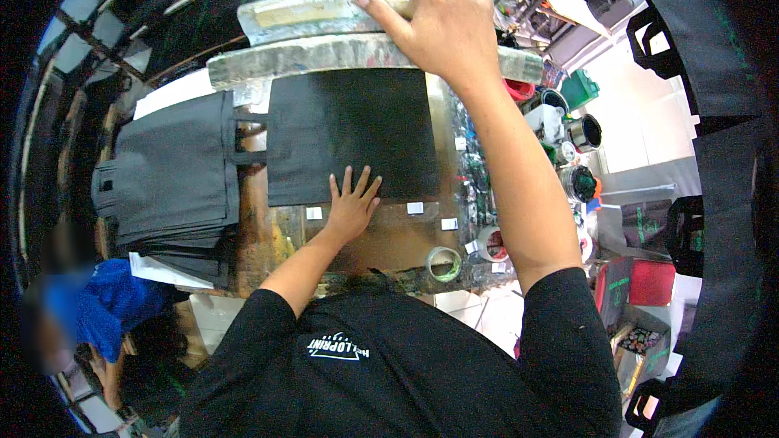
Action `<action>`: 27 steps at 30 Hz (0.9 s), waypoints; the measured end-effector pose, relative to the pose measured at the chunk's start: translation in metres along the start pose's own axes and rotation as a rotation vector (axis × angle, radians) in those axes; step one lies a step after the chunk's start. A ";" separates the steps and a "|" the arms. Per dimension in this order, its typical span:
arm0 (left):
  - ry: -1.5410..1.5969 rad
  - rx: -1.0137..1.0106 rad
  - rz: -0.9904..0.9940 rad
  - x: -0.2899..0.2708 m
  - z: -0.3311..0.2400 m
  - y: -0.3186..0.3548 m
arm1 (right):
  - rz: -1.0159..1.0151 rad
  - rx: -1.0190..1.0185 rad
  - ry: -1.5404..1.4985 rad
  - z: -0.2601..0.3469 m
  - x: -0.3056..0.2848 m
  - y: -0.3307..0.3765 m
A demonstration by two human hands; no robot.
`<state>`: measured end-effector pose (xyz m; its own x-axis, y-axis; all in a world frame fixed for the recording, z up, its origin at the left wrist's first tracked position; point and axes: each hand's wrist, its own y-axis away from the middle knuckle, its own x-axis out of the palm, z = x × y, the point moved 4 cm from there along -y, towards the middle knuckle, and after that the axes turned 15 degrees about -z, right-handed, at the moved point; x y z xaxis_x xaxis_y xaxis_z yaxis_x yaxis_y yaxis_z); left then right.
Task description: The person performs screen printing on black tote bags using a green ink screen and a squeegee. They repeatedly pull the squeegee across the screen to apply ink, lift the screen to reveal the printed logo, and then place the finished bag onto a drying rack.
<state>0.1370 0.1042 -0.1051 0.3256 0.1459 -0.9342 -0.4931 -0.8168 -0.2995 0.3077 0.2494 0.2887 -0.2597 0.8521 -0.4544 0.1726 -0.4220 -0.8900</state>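
Observation:
A flat black fabric bag (349, 126) lies on the brown, stained work board (389, 247), its handles reaching left. My left hand (354, 204) rests on the bag's near edge, fingers spread and pressed flat. Beyond the bag, a thick, paint-stained bar (308, 59), which looks like the edge of a raised screen printing frame, spans from left to right. Behind it is a whitish squeegee-like piece (300, 18) with a yellowish strip. My right hand (450, 28) reaches over the bar and closes on this piece, thumb on its near face; the fingertips are hidden.
Stacked black bags (174, 162) lie at the left. A roll of clear tape (444, 264) sits near the board's front edge. Paint cans (584, 131) and a green container (579, 89) crowd the right side. A person in a blue shirt (122, 300) is at the lower left.

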 end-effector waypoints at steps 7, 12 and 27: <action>0.063 -0.014 -0.022 0.022 -0.045 -0.016 | 0.044 0.000 0.003 0.001 0.001 -0.003; 0.085 -0.006 0.012 0.014 -0.047 -0.003 | 0.085 0.008 0.014 0.002 0.001 -0.003; 0.645 -0.346 -0.154 -0.081 0.010 -0.031 | 0.103 0.041 -0.010 0.009 -0.007 0.013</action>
<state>0.1181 0.1230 -0.0216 0.8316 0.0034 -0.5553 -0.1565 -0.9580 -0.2403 0.3029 0.2345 0.2798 -0.2523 0.8005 -0.5436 0.1595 -0.5197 -0.8393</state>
